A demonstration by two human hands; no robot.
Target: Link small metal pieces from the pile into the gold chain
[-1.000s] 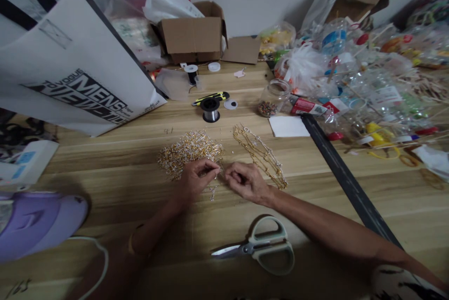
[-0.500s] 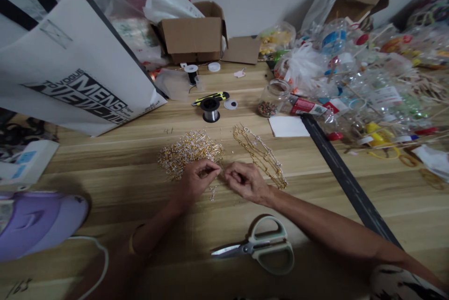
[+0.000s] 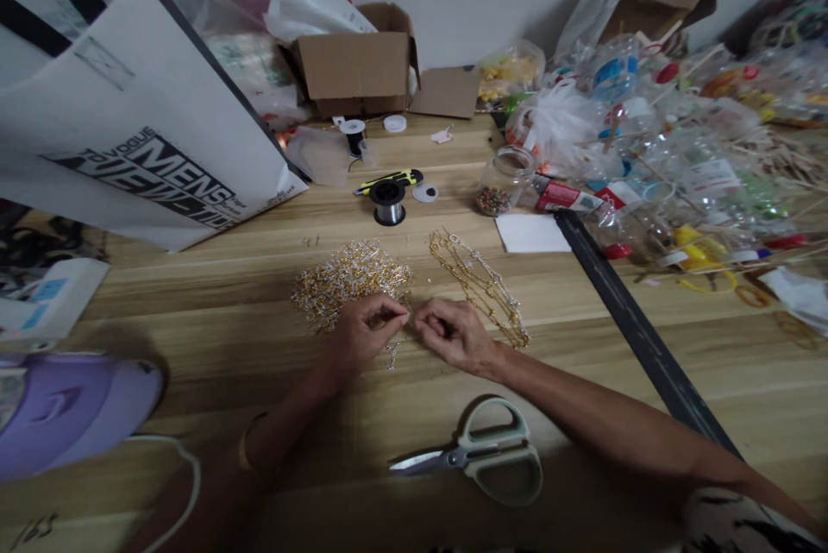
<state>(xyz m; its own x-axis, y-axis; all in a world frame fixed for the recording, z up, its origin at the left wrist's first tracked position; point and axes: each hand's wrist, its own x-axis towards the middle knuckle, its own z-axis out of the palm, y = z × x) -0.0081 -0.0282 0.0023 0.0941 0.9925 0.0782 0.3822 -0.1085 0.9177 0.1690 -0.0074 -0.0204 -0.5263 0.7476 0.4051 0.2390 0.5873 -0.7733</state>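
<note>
My left hand [image 3: 370, 327] is closed in a pinch of thumb and forefinger at the near right edge of a heap of small gold and silver beads [image 3: 349, 277]. Facing it, almost fingertip to fingertip, my right hand [image 3: 456, 333] is curled shut. Whatever the fingertips pinch is too small to make out. A short silver chain piece [image 3: 392, 355] lies just below my left fingers. Gold and silver beaded chains [image 3: 482, 290] are stretched out on the table beyond my right hand. Closer to me lie scissors [image 3: 482, 449] with pale green handles, blades pointing left.
Behind the beads stand a wire spool [image 3: 389, 204], a yellow-black utility knife [image 3: 388, 181] and a glass jar of beads [image 3: 503, 182]. Plastic bottles and bags [image 3: 673, 139] crowd the right. A white bag [image 3: 142, 122] and a purple appliance [image 3: 78, 415] stand left.
My left fingertips have shifted very slightly toward my right hand. Everything else looks the same.
</note>
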